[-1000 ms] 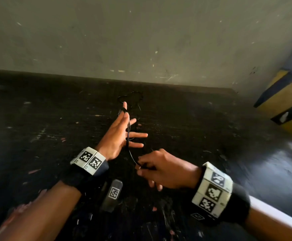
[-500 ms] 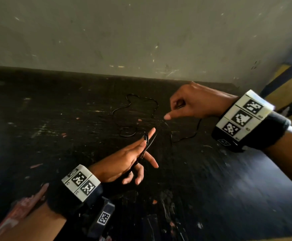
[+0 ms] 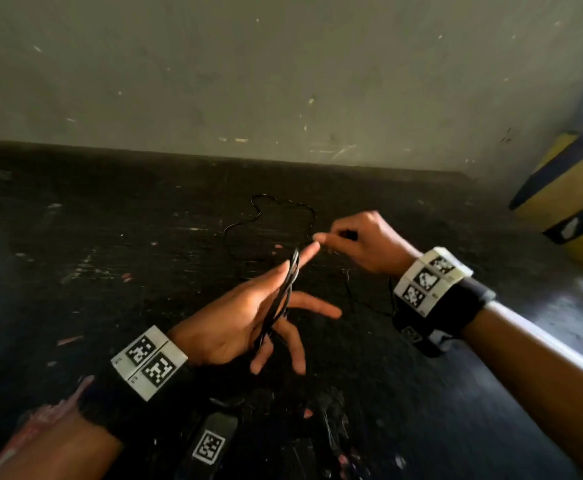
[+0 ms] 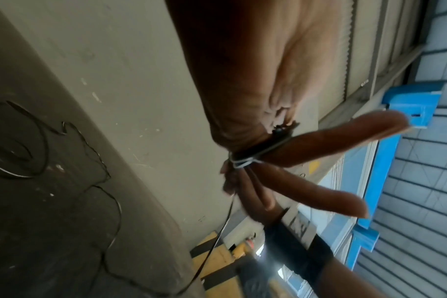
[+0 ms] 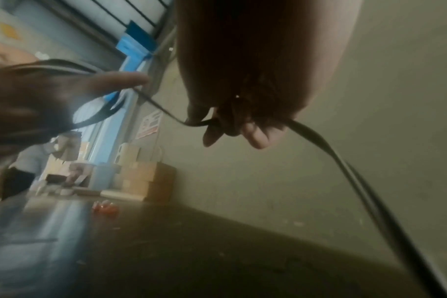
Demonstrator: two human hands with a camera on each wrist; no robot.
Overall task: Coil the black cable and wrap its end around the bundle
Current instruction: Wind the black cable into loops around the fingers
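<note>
The thin black cable (image 3: 283, 292) runs in a few loops along my left hand (image 3: 248, 323), from the index finger down across the palm. That hand's fingers are straight and spread. In the left wrist view the loops (image 4: 258, 151) cross the base of the fingers. My right hand (image 3: 359, 244) is just past the left index fingertip, with curled fingers pinching the cable (image 5: 199, 123). From the pinch the free length (image 5: 319, 139) trails down. The rest of the cable (image 3: 276, 202) lies in loose curves on the dark surface beyond both hands.
A dark scuffed surface (image 3: 110, 254) meets a grey wall (image 3: 283, 81) at the back. A yellow-and-black striped block (image 3: 574, 209) stands at the right. Cardboard boxes (image 5: 146, 177) show far off in the right wrist view.
My right hand has swung from low near my body out past the left hand, then back to the left index fingertip. The left hand now carries more strands.
</note>
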